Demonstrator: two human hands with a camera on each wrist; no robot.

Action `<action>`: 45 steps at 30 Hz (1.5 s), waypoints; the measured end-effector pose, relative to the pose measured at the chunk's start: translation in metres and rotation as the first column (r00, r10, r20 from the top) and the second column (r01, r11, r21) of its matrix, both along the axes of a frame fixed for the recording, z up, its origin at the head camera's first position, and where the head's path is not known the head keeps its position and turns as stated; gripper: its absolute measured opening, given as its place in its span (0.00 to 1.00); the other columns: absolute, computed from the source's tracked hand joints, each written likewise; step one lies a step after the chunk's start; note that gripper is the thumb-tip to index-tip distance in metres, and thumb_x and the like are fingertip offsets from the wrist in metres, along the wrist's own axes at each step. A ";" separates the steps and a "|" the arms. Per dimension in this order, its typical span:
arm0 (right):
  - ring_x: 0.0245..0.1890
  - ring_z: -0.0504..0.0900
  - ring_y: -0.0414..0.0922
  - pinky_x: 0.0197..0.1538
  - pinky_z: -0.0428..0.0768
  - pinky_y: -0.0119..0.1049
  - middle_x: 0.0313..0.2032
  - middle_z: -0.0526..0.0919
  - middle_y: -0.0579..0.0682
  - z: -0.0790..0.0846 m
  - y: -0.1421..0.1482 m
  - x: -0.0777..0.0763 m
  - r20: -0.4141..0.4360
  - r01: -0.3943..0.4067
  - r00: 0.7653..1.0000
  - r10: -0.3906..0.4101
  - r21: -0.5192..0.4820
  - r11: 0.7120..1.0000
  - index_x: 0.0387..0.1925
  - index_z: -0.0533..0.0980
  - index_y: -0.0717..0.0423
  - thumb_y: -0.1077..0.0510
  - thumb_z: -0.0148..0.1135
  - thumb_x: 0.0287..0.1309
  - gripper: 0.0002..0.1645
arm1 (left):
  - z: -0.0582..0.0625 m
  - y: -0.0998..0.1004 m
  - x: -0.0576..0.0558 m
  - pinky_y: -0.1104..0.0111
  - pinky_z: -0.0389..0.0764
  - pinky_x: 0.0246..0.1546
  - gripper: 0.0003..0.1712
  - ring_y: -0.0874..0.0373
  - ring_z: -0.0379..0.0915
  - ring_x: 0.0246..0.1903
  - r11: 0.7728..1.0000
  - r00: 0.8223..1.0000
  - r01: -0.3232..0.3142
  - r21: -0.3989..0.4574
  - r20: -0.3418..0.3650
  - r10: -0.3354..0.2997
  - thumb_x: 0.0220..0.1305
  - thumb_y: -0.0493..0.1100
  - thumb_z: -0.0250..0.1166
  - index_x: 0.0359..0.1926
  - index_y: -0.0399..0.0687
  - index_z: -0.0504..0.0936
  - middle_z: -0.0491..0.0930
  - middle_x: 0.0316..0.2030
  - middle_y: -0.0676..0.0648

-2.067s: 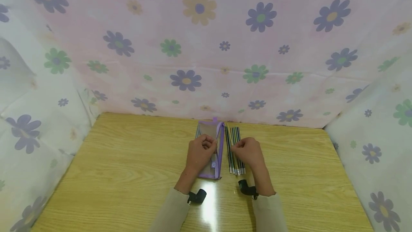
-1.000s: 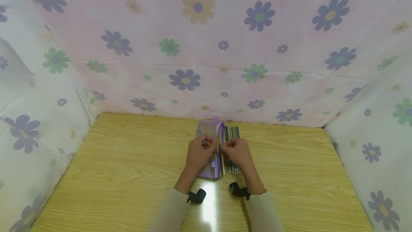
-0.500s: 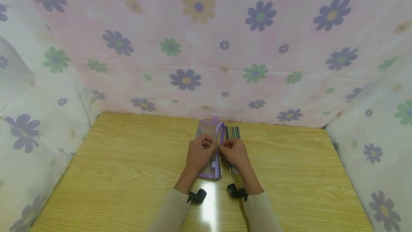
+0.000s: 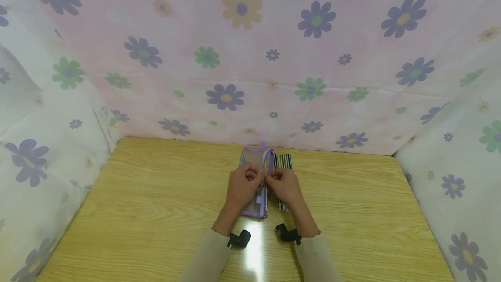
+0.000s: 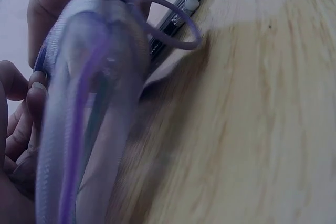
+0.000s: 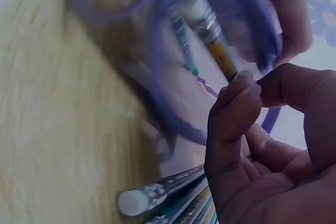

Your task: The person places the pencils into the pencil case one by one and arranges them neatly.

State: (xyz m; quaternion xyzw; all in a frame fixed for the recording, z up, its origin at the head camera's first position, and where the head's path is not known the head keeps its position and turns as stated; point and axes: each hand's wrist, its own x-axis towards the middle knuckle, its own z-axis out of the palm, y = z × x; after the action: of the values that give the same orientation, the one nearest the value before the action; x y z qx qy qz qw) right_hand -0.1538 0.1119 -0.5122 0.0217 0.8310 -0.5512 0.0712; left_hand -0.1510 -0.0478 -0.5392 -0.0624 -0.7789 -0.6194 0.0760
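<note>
A purple-trimmed mesh pencil case [image 4: 253,156] lies on the table with its zipped side gaping to the right. My left hand [image 4: 243,189] pinches the edge of that opening between thumb and fingers. At the mouth, my right hand [image 4: 287,187] pinches a yellow pencil [image 6: 223,59] with a white eraser, its eraser end inside the purple rim in the right wrist view. A teal pencil [image 6: 182,39] shows within the case. Beside the right hand lies a row of several striped pencils [image 4: 285,161], partly covered by it.
The wooden table [image 4: 156,212] carries all of this near its back edge. Flower-printed cloth [image 4: 274,95] rises behind the table and on both sides. A purple loop [image 5: 184,22] hangs from the end of the case, over the tabletop. Black wrist cameras [image 4: 239,239] sit on both wrists.
My right hand has moved left from the pencil row to the case, bringing the yellow pencil into its opening. The left hand has stayed at the case's edge.
</note>
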 end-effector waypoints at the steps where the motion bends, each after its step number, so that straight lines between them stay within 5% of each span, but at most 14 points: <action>1: 0.22 0.84 0.43 0.26 0.84 0.35 0.26 0.86 0.54 0.000 0.000 0.000 0.017 0.006 1.000 -0.005 -0.023 1.000 0.39 0.86 0.68 0.64 0.64 0.65 0.09 | 0.000 0.000 0.000 0.72 0.79 0.19 0.06 0.60 0.81 0.19 1.000 1.000 -0.001 0.001 0.000 0.001 0.71 0.38 0.70 0.34 0.46 0.85 0.85 0.20 0.53; 7: 0.21 0.82 0.43 0.25 0.83 0.36 0.26 0.85 0.55 0.002 0.000 0.000 0.061 0.029 0.998 -0.023 -0.102 0.994 0.41 0.85 0.69 0.65 0.63 0.66 0.10 | 0.000 0.000 0.000 0.73 0.77 0.18 0.06 0.60 0.81 0.19 1.000 1.000 -0.007 0.009 -0.002 0.007 0.71 0.37 0.70 0.34 0.46 0.84 0.85 0.20 0.53; 45: 0.21 0.83 0.44 0.26 0.85 0.40 0.25 0.85 0.55 -0.002 0.004 -0.001 0.056 -0.064 0.996 0.071 -0.115 0.991 0.40 0.84 0.69 0.68 0.62 0.68 0.07 | 0.005 0.003 0.003 0.72 0.77 0.18 0.06 0.56 0.80 0.18 0.999 0.999 0.011 0.048 0.042 -0.013 0.71 0.36 0.68 0.34 0.45 0.84 0.85 0.21 0.49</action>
State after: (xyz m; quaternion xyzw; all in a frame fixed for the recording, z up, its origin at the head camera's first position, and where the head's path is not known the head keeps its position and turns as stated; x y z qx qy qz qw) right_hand -0.1552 0.1164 -0.5142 0.0059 0.7962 -0.5938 0.1156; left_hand -0.1483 -0.0451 -0.5345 -0.0522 -0.7650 -0.6393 0.0573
